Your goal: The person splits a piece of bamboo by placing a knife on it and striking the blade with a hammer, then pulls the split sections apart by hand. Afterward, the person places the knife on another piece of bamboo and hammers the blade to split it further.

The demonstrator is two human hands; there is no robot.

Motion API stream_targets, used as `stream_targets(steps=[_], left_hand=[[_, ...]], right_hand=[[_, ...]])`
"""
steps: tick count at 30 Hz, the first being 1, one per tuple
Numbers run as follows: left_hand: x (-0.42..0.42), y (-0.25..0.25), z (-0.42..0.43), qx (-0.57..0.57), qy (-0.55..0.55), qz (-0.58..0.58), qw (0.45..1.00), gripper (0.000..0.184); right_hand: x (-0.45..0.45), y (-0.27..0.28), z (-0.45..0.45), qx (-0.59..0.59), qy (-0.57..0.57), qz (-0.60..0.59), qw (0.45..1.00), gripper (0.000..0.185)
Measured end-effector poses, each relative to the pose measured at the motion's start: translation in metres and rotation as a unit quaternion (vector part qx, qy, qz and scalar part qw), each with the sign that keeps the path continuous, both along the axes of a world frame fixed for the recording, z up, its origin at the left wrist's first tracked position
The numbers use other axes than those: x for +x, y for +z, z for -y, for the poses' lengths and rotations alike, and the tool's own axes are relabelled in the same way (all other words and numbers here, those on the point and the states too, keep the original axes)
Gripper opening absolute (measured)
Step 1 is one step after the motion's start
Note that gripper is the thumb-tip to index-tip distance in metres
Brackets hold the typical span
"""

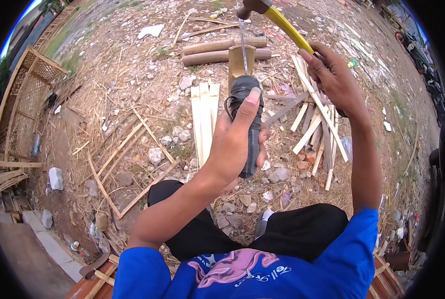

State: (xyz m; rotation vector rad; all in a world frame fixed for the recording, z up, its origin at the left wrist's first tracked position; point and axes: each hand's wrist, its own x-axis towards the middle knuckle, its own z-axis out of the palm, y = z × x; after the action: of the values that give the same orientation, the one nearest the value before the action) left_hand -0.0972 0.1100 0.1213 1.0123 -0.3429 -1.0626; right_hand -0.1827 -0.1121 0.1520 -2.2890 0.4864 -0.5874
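My left hand point(242, 134) is wrapped round the black, tape-bound handle point(245, 92) of a long thin blade that points away from me, with the thumb along its top. The blade point(242, 42) lies over the end of an upright bamboo or wood piece point(242, 59). Raised at the right, my right hand point(332, 79) grips a hammer point(285, 25) by its yellow and black handle. The dark hammer head hangs above the blade's far part; whether they touch I cannot tell.
Two round logs point(225, 51) lie beyond the bamboo piece. Pale split strips point(204, 119) rest left of my left hand, and more strips point(315, 127) are piled at the right. A woven frame point(25, 99) leans at the far left. Stones and litter cover the ground.
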Motion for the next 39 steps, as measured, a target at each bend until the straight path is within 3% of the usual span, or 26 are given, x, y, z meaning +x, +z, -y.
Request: stream_targets(steps=[7, 10, 13, 16, 20, 22, 24, 30, 33, 36, 39], left_hand=[[-0.002, 0.000, 0.003, 0.002, -0.009, -0.004, 1.000, 0.037], [-0.004, -0.002, 0.003, 0.000, -0.011, 0.012, 1.000, 0.037], [-0.008, -0.001, 0.004, 0.004, -0.003, 0.016, 1.000, 0.037], [-0.007, -0.001, 0.003, 0.004, 0.004, 0.014, 1.000, 0.038], [0.000, -0.001, 0.001, -0.002, -0.003, 0.003, 1.000, 0.038], [-0.001, -0.002, 0.001, 0.006, -0.002, 0.002, 1.000, 0.039], [-0.001, -0.001, 0.002, 0.005, -0.002, 0.007, 1.000, 0.039], [-0.001, -0.001, 0.000, 0.005, 0.003, 0.003, 1.000, 0.040], [0.001, -0.003, -0.001, 0.007, 0.006, -0.005, 1.000, 0.040], [0.001, -0.002, -0.001, 0.008, -0.007, 0.005, 1.000, 0.040], [-0.001, -0.002, 0.000, 0.011, -0.008, 0.001, 1.000, 0.040]], right_hand=[[-0.019, 0.036, -0.002, -0.165, 0.003, -0.083, 0.983, 0.036], [-0.016, 0.042, -0.012, -0.175, -0.010, -0.072, 0.982, 0.036], [-0.016, 0.037, -0.004, -0.271, 0.021, -0.056, 0.961, 0.036], [-0.017, 0.050, -0.011, -0.116, -0.035, -0.053, 0.991, 0.037], [-0.015, 0.054, -0.015, -0.053, -0.047, -0.042, 0.997, 0.039], [-0.010, 0.030, -0.010, -0.165, 0.006, -0.081, 0.983, 0.041], [-0.010, 0.035, -0.011, -0.157, 0.011, -0.078, 0.984, 0.040], [-0.014, 0.055, -0.009, 0.015, 0.007, 0.013, 1.000, 0.047], [-0.007, 0.031, -0.008, -0.118, 0.011, -0.098, 0.988, 0.045], [-0.008, 0.048, -0.012, -0.028, -0.009, -0.082, 0.996, 0.042], [-0.009, 0.060, -0.010, 0.013, 0.014, 0.020, 1.000, 0.038]])
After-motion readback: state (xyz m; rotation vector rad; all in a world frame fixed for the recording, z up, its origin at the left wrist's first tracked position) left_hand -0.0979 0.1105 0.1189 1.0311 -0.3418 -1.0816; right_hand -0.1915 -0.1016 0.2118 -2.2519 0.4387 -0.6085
